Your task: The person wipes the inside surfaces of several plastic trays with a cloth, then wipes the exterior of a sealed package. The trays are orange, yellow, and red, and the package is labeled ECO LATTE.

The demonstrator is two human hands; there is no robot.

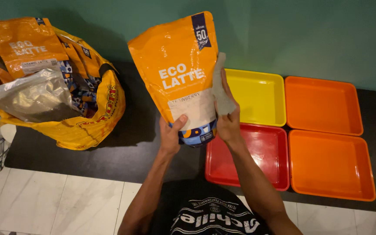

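Orange pouch (180, 74) stands upright above the dark bench (131, 143): your left hand (170, 135) pinches its bottom edge, your right hand (229, 122) presses a grey cloth (221, 91) against its side, beside four trays (323, 130).

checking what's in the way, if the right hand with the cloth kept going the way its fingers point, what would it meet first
The right hand points up and away, its grey cloth already against the orange pouch. Straight on, it would slide along the pouch's right edge, then likely meet the green wall; depth is unclear.
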